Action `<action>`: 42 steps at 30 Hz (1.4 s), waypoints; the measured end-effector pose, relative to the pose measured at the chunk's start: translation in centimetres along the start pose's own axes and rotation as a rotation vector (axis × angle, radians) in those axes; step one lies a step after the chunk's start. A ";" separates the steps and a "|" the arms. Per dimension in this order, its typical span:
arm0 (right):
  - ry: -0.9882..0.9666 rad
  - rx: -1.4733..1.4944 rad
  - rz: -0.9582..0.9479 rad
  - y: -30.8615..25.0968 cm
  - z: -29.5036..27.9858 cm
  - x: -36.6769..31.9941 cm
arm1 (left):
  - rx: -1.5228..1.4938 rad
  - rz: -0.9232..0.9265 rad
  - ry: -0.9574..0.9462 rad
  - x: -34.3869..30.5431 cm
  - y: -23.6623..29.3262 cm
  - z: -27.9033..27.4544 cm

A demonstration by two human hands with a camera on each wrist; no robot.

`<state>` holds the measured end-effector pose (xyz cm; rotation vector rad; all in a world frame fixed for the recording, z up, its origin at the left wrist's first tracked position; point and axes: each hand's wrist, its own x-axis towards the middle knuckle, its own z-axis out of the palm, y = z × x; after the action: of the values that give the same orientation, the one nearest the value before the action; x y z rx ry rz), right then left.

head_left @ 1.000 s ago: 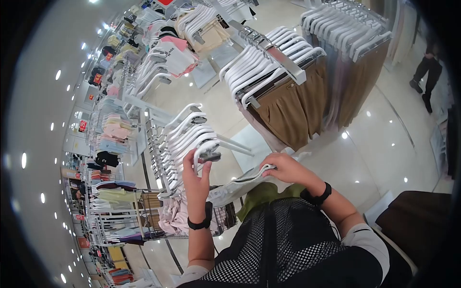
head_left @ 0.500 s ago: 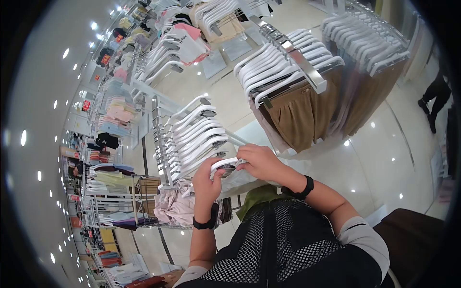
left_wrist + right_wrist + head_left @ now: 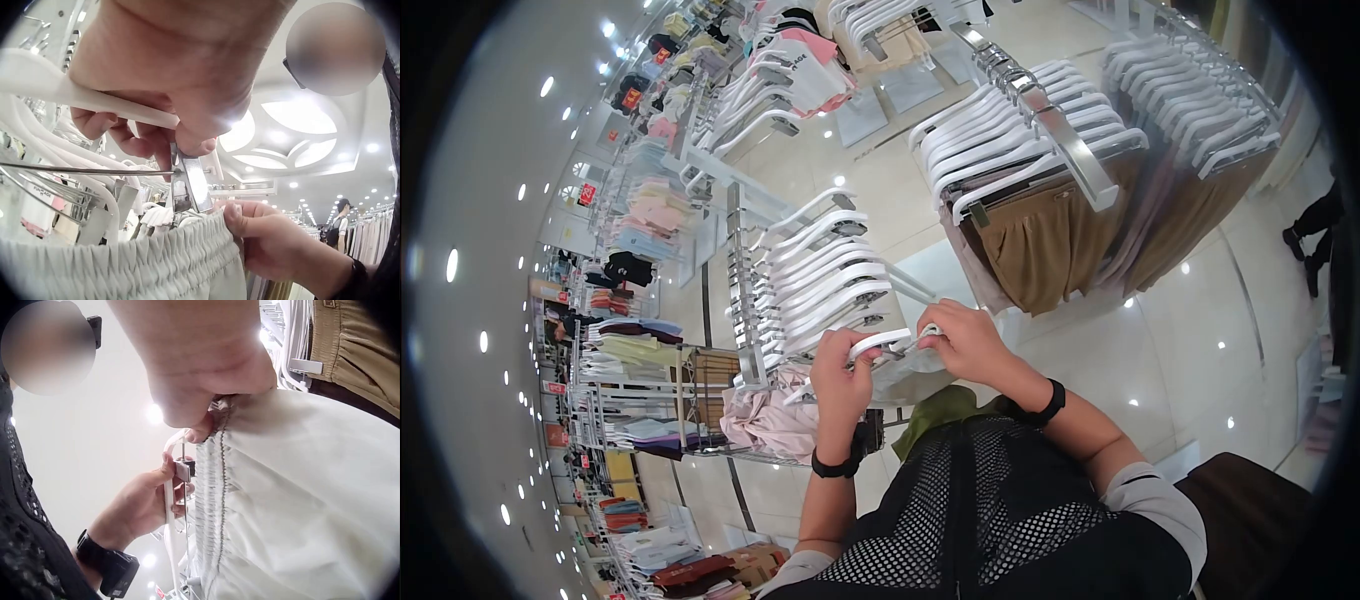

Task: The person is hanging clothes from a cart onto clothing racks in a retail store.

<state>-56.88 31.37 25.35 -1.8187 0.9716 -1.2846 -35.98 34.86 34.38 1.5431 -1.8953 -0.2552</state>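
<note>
In the left wrist view the left hand (image 3: 169, 69) curls round the end of a white hanger (image 3: 94, 97), its thumb by a metal clip (image 3: 190, 181). The clip's jaws stand at the gathered waistband of a pale garment (image 3: 144, 262); whether they grip it, I cannot tell. The right hand (image 3: 275, 240) pinches that waistband near its end. From the right wrist, the garment (image 3: 300, 487) hangs from the right hand (image 3: 206, 369), with the left hand (image 3: 140, 506) at the hanger beyond. In the head view both hands (image 3: 840, 385) (image 3: 968, 342) are close together before the body.
A rail of white hangers (image 3: 825, 285) stands just beyond the left hand. Brown trousers (image 3: 1040, 250) hang on a rack ahead to the right. Pink cloth (image 3: 770, 420) lies in a wire basket at the left. A person in dark trousers (image 3: 1315, 235) is at the far right.
The right hand has risen toward the hanger with the pale garment. The left hand has moved down and right, bringing the hanger away from the rail. The two hands are now closer together.
</note>
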 end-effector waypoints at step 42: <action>-0.703 -0.911 0.542 8.1 7.4 -5.4 | -0.229 -0.007 -0.269 -16.4 -25.1 -12.7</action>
<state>-52.46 33.11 14.02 -2.1475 1.5832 0.2179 -7.19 46.26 24.34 1.4166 -1.9829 -0.6889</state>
